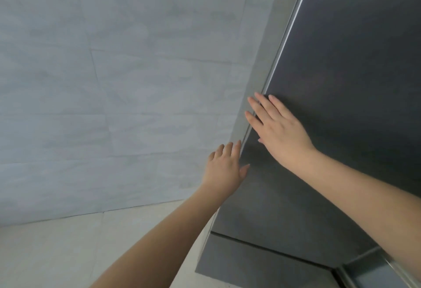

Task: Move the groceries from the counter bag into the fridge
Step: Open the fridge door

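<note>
Grey tiled wall point(114, 82) left, both flat hands, left hand point(224, 166) and right hand point(281, 128), at the dark grey matte fridge door point(341, 71) edge, holding nothing; fingers could get pinched.

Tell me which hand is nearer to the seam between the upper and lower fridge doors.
Left. The left hand is at the door edge, closer above the seam; the right hand lies higher on the upper door.

Nothing here can be read — the dark fridge door point(330, 82) carries no label, brand or number, and the pale tiled wall point(114, 82) on the left is plain — no sign or print.
</note>
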The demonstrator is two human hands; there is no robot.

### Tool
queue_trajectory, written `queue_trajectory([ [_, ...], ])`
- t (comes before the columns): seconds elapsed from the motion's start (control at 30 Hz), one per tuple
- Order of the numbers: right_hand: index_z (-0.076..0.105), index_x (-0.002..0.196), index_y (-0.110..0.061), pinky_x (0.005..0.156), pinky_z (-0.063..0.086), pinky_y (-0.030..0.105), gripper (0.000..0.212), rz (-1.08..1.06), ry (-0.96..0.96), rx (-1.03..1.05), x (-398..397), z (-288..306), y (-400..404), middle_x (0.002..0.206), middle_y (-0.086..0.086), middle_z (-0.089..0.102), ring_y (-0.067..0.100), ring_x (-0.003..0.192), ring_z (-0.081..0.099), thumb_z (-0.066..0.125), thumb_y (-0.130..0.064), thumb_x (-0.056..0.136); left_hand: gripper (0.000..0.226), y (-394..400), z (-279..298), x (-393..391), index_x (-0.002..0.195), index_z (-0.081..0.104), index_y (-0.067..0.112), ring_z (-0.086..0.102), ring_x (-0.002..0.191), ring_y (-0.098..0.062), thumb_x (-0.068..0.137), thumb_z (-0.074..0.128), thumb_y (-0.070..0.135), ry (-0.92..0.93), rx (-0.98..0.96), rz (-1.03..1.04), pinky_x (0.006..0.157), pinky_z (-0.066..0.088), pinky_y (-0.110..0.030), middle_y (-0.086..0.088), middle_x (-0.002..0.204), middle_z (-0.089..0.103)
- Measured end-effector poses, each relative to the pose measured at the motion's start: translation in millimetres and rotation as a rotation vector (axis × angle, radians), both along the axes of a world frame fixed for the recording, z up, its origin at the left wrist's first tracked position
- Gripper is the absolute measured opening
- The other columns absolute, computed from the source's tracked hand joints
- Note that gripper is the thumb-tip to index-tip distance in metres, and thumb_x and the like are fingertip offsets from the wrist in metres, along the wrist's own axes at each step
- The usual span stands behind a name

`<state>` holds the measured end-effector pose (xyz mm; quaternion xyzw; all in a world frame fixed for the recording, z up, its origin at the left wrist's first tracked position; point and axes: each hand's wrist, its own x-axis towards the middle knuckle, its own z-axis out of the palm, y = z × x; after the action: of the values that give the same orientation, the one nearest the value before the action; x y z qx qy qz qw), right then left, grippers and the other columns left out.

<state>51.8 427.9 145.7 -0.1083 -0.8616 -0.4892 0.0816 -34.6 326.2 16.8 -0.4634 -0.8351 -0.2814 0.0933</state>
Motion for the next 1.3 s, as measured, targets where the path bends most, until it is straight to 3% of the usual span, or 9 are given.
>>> queue_trajectory([
  [0.2, 0.042, 0.136, -0.01, 0.117, -0.009, 0.049, 0.072, -0.007, -0.166, 0.112, -13, 28, 8, 0.148, 0.017, 0.035, 0.037, 0.144, 0.014, 0.053, -0.06, 0.085, 0.084, 26, 6, 5, 0.15, 0.018, 0.006, 0.048, 0.129, -0.03, 0.089, 0.061, 0.043, -0.186, -0.025, -0.059, 0.104, 0.036, -0.04, -0.011, 0.143, 0.048],
  [0.33, 0.051, 0.126, -0.012, 0.116, -0.008, 0.051, 0.066, -0.029, -0.268, 0.094, -26, 34, 3, 0.13, 0.013, 0.048, 0.036, 0.13, 0.035, 0.061, -0.058, 0.08, 0.062, 35, 10, -1, 0.131, 0.04, 0.004, 0.064, 0.101, -0.036, 0.086, 0.067, 0.036, -0.132, -0.035, 0.002, 0.08, 0.042, -0.04, -0.013, 0.115, 0.065],
  [0.43, 0.058, 0.117, -0.016, 0.117, 0.004, 0.051, 0.057, 0.002, -0.265, 0.046, -32, 33, 3, 0.118, 0.008, 0.052, 0.033, 0.117, 0.042, 0.067, -0.055, 0.076, 0.049, 40, 13, -3, 0.116, 0.042, 0.005, 0.066, 0.094, -0.037, 0.088, 0.066, 0.037, -0.164, -0.083, 0.02, 0.067, 0.036, -0.037, -0.012, 0.106, 0.065],
  [0.53, 0.064, 0.105, -0.016, 0.113, 0.016, 0.046, 0.051, 0.053, -0.262, 0.026, -30, 35, 4, 0.105, 0.005, 0.054, 0.03, 0.107, 0.046, 0.071, -0.054, 0.072, 0.045, 41, 13, -5, 0.113, 0.039, 0.008, 0.066, 0.095, -0.035, 0.091, 0.062, 0.04, -0.208, -0.123, 0.035, 0.062, 0.036, -0.035, -0.01, 0.106, 0.064],
  [0.7, 0.068, 0.099, -0.017, 0.11, 0.018, 0.043, 0.044, 0.038, -0.262, -0.037, -31, 38, -4, 0.103, 0.004, 0.054, 0.029, 0.106, 0.045, 0.074, -0.05, 0.07, 0.046, 39, 14, -8, 0.114, 0.04, 0.008, 0.064, 0.096, -0.035, 0.09, 0.063, 0.04, -0.245, -0.118, 0.011, 0.065, 0.036, -0.035, -0.01, 0.11, 0.063],
  [0.8, 0.068, 0.102, -0.016, 0.111, 0.019, 0.043, 0.026, 0.041, -0.222, -0.099, -30, 38, -13, 0.108, 0.006, 0.053, 0.03, 0.11, 0.044, 0.065, -0.031, 0.081, 0.045, 37, 17, -11, 0.113, 0.041, 0.009, 0.062, 0.099, -0.035, 0.088, 0.067, 0.036, -0.311, -0.085, -0.018, 0.07, 0.037, -0.037, -0.012, 0.112, 0.062],
  [0.93, 0.067, 0.103, -0.012, 0.112, 0.019, 0.043, 0.022, -0.004, -0.212, -0.118, -27, 40, -24, 0.112, 0.009, 0.053, 0.032, 0.112, 0.044, 0.059, -0.021, 0.085, 0.043, 33, 21, -11, 0.111, 0.041, 0.009, 0.062, 0.098, -0.036, 0.088, 0.067, 0.034, -0.308, -0.108, -0.035, 0.071, 0.039, -0.038, -0.013, 0.11, 0.062],
  [1.07, 0.072, 0.086, -0.016, 0.106, 0.031, 0.041, 0.018, 0.004, -0.162, -0.114, -27, 34, -29, 0.095, 0.005, 0.059, 0.028, 0.098, 0.051, 0.055, -0.011, 0.081, 0.042, 29, 21, -11, 0.113, 0.039, 0.01, 0.062, 0.099, -0.036, 0.089, 0.065, 0.033, -0.273, -0.143, -0.053, 0.074, 0.042, -0.04, -0.014, 0.111, 0.062],
  [1.3, 0.07, 0.073, -0.017, 0.101, 0.033, 0.041, 0.015, 0.079, -0.09, -0.052, -2, 23, -43, 0.083, 0.004, 0.058, 0.028, 0.086, 0.054, 0.059, -0.007, 0.074, 0.042, 2, 25, 11, 0.115, 0.039, 0.011, 0.062, 0.098, -0.034, 0.091, 0.062, 0.037, -0.231, -0.181, -0.084, 0.067, 0.038, -0.036, -0.011, 0.109, 0.062],
])
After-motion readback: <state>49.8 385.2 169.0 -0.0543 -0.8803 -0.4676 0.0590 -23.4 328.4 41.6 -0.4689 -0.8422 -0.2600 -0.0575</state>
